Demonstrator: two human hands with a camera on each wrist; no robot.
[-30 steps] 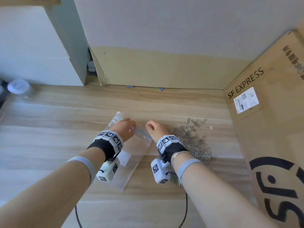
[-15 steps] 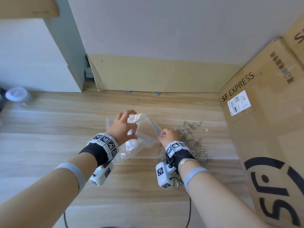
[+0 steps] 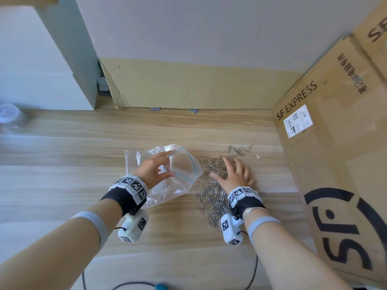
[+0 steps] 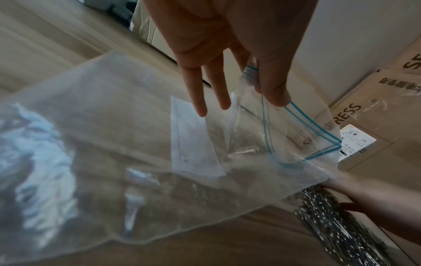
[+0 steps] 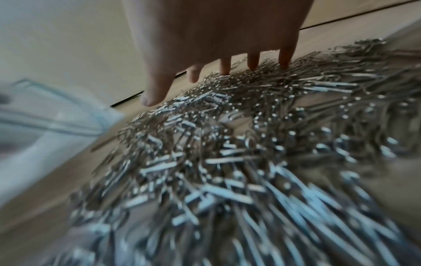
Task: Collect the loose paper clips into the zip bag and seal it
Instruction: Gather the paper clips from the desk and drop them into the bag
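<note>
Pale wood surface, cardboard box at right, left hand pinching open clear zip bag, right hand spread flat on paper clips

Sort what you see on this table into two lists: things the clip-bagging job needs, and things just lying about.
Needed for the job:
- zip bag, mouth held open by the left hand
- paper clips, loose in a pile under the open right hand

Just lying about:
- SF Express cardboard box
- clear plastic bottle, at the far left edge
- black cable
</note>
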